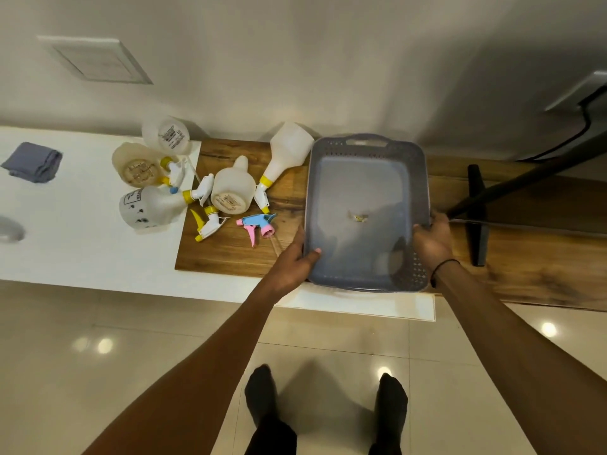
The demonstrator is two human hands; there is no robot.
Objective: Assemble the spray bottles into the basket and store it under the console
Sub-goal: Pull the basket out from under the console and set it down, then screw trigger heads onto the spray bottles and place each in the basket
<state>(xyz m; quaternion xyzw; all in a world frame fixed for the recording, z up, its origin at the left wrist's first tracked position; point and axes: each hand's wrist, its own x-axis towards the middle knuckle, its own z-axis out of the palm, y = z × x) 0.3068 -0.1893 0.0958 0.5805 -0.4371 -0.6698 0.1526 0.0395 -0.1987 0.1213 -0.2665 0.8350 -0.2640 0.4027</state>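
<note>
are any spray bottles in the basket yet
No: the grey basket, held by the left hand and right hand, holds only a small scrap, and the bottles lie on the counter beside it.

A folded grey-blue cloth (34, 161) lay at the left of the frame on the white counter section. At the far left edge a pale rounded object (10, 228) was partly cut off. A white framed panel (95, 60) was set in the wall at upper left. A black stand (477, 211) crossed the wood at right. Glossy cream floor tiles (98, 356) filled the lower frame, reflecting ceiling lights.
</note>
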